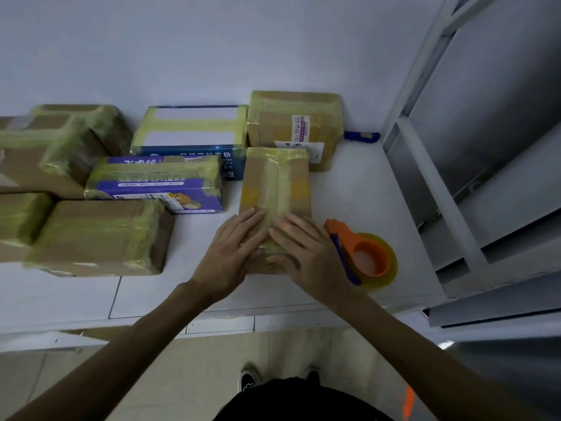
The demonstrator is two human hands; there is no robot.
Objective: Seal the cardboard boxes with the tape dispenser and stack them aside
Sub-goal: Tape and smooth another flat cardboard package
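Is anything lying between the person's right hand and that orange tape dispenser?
Nothing visible does. The tape dispenser lies on the white table right beside the right hand, which presses flat on the cardboard box.

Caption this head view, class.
Left hand and right hand press yellowish tape onto a brown cardboard box beside an orange tape dispenser.

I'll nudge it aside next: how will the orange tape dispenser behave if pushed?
The tape dispenser lies flat on its side on the table, so it should slide rather than roll. Rigid plastic frame, thin tape roll: probably light, stiff.
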